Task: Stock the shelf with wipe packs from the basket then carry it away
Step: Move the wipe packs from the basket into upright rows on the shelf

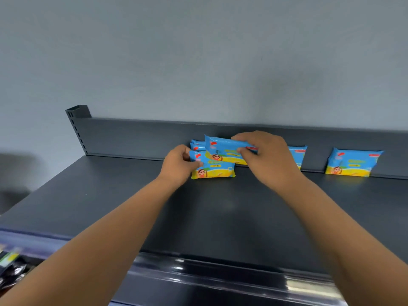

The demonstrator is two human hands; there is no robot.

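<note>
On the dark grey top shelf [220, 208] stand blue-and-yellow wipe packs. My left hand [178, 165] pinches the left edge of the front wipe pack [215, 170], which stands upright on the shelf. My right hand [265, 155] grips a second wipe pack [223, 151] by its right end, held tilted just above and behind the front one. More packs [196, 145] lean on the back rail behind them. Another pack [298, 155] shows partly behind my right hand. The basket is out of view.
A single wipe pack [353, 163] leans against the back rail [132, 138] at the far right. A slotted upright post [76, 122] marks the shelf's back left corner. The shelf's glossy front edge [220, 272] runs below my arms. Other goods [11, 268] sit lower left.
</note>
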